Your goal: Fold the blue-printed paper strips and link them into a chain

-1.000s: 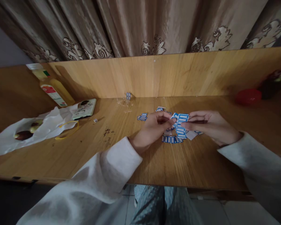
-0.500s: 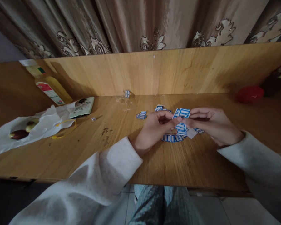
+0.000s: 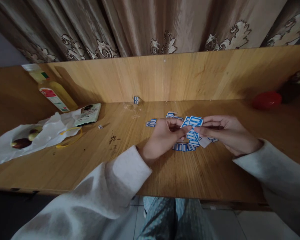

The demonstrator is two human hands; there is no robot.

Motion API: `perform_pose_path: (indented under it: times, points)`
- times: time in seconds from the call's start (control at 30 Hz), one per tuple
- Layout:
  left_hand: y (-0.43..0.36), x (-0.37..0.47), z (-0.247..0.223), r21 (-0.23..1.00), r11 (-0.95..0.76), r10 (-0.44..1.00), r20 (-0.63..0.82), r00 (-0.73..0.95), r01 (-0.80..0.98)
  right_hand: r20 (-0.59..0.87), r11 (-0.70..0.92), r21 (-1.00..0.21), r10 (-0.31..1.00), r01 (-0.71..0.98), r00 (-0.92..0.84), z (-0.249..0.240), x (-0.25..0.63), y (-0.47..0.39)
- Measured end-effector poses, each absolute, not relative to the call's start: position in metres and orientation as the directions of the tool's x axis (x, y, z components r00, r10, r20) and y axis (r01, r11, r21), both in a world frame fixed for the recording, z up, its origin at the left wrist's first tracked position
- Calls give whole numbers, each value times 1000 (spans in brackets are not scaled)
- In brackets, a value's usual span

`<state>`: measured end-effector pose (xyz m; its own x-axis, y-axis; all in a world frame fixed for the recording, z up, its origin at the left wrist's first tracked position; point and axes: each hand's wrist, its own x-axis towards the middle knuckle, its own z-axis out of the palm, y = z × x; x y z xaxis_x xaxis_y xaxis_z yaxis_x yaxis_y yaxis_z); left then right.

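Blue-edged cards (image 3: 195,121), both hands (image 3: 162,135) (image 3: 226,133) pinching

1. The desk (image 3: 170,180) is wooden, with dark marks (image 3: 113,144) left of centre.
2. Several cards (image 3: 185,147) lie in rows around its middle, a small bunch to their left.
3. Clear film (image 3: 132,107) lies near the backboard (image 3: 150,80).
4. Leftward are a die (image 3: 100,127), yellow band (image 3: 69,144), case (image 3: 88,114), white wrapper (image 3: 52,128) and bottle (image 3: 55,94).
5. Far right sits a red object (image 3: 267,100).
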<state>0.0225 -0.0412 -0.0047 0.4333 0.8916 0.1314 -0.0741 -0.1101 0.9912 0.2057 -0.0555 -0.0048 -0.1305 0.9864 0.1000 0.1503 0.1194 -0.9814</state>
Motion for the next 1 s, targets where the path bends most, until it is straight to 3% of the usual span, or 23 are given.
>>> perform_pose_path:
  times: [0.5,0.8,1.0]
  points:
    - [-45,22,2,996,-72,872,92,480,-60,92,109,-986,987,127,-135,-4,208,-55]
    - [-41,22,-2,985,-144,883,172,437,-97,112,132,-982,983,132,-144,-4,205,-57]
    - [-44,22,-1,995,-66,886,92,455,-72,90,112,-982,985,155,-146,-3,205,-57]
